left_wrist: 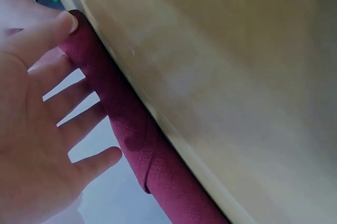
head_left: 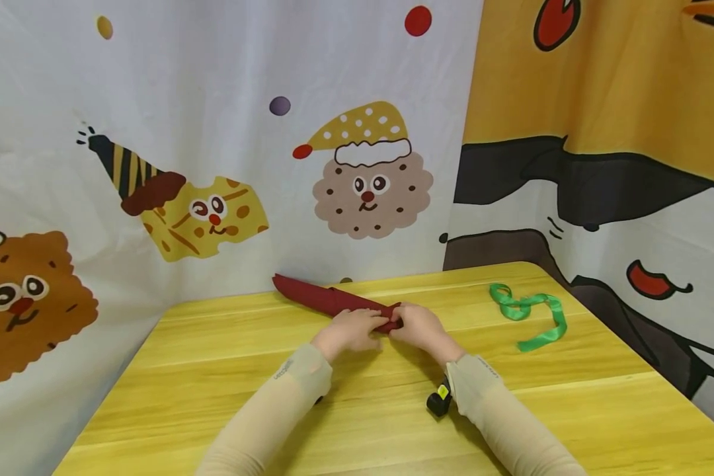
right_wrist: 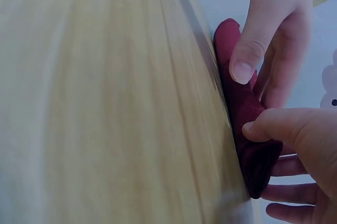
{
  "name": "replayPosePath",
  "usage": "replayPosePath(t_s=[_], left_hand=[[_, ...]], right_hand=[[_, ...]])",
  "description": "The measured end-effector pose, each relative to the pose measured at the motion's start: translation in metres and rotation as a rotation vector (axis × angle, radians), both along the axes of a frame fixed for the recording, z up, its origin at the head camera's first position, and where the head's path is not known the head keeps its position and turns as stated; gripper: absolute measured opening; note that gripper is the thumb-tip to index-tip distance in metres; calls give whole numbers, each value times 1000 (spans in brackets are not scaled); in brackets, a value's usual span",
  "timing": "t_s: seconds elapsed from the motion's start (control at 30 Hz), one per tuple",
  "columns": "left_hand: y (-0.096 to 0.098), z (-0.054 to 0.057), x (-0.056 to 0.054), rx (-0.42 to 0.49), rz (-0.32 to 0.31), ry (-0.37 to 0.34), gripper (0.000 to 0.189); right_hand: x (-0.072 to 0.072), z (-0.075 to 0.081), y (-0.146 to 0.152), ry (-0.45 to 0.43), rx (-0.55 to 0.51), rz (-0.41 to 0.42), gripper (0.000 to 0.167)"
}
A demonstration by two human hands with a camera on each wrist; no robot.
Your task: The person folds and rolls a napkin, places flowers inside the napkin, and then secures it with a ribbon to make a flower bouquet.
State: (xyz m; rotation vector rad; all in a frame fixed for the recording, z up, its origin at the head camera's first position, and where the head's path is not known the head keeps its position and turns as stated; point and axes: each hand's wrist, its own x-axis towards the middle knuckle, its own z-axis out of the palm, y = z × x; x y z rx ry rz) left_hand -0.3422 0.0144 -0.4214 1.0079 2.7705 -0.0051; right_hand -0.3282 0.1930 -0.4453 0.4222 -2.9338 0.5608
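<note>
A dark red cloth (head_left: 333,299), rolled into a long tube, lies slantwise on the far half of the table. My left hand (head_left: 352,329) is at its right part, thumb on the near side and fingers spread straight across to the far side; the little fingertip stands free in the left wrist view. Beside it my right hand (head_left: 419,325) pinches the right end of the roll, thumb (right_wrist: 260,130) on the near face. That end shows a dark, folded opening in the right wrist view. Three of the left fingertips are hidden behind the cloth.
A curled green ribbon (head_left: 526,307) lies at the table's right side. The wooden table (head_left: 369,423) reaches back to a printed curtain (head_left: 226,119). A black wrist camera (head_left: 439,400) is strapped on the right forearm.
</note>
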Motion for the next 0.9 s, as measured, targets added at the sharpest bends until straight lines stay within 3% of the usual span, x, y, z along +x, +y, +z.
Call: replayPosePath(t_s=[0.27,0.4,0.57,0.67,0.9], left_hand=[[2,2,9,-36,-3,162,53],[1,4,15,-57,-34,235,47],[-1,4,13,32,-71,306,33],[-4,4,11,140,-70,265,25],[-16,1,1,399,30,9,14]], right_hand=[[4,6,-1,-20,-54,26,14],[7,9,-1,-44,-64,31,16],[9,10,2,-53,-112,46,16],[9,11,4,-63,-143,74,15],[8,12,5,-101,-166,111,13]])
